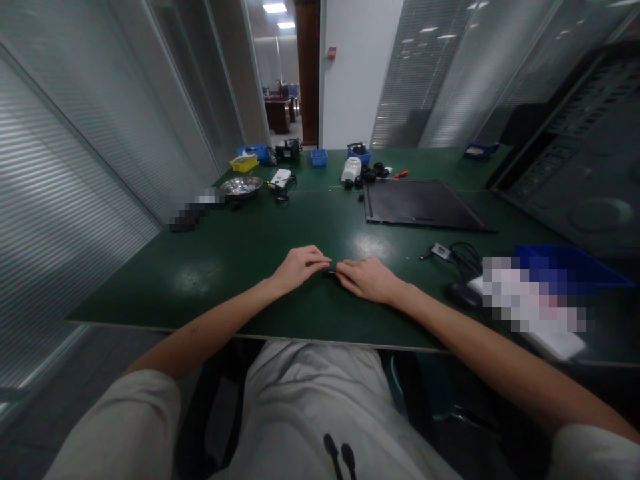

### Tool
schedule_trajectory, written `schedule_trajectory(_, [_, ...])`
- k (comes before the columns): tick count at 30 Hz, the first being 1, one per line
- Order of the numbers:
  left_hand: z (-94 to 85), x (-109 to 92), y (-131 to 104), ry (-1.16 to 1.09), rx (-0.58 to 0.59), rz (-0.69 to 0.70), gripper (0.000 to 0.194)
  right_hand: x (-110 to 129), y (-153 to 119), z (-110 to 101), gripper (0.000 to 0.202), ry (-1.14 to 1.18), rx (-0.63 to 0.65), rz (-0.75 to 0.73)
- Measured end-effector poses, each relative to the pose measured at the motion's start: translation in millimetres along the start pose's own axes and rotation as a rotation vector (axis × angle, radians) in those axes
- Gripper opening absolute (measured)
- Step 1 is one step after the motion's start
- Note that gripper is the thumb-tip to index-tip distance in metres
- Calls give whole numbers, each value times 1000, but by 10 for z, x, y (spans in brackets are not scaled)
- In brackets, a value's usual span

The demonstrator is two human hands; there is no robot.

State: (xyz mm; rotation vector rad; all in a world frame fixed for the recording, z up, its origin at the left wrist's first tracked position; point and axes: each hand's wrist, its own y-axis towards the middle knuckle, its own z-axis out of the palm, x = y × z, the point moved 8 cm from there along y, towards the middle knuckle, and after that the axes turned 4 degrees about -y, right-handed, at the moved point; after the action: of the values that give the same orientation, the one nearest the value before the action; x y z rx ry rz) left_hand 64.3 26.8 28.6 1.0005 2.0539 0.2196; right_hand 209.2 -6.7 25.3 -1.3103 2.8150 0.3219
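Note:
My left hand (300, 265) is just above the table near its front edge, with thumb and fingers pinched together. Whatever lies between its fingertips is too small to make out. Close beside it, my right hand (369, 279) is closed, its fingers curled around one end of a small black slim object (329, 273). That object sticks out toward the left hand, low over the green tabletop (280, 230). Its kind cannot be told, and the right fingers hide much of it. The fingertips of both hands almost meet above it.
A flat black panel (425, 203) lies beyond my right hand. At right are a cable with a white label (441, 251), a blue tray (603, 267) and a large dark case (580, 153). A metal bowl (241, 187) and small bins stand toward the back.

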Motion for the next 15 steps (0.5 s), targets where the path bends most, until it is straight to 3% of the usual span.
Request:
schedule_trajectory(6, [90,172,119,137,56,-31,12,-11,-7,0,34,8,-7,10])
schedule_trajectory(10, [131,116,81,192,117,33,21,-19,-5,12,33,19,-3,8])
schedule_trajectory(15, [52,50,-2,164,83,24,26,-35,-10,9,33,39,-19,8])
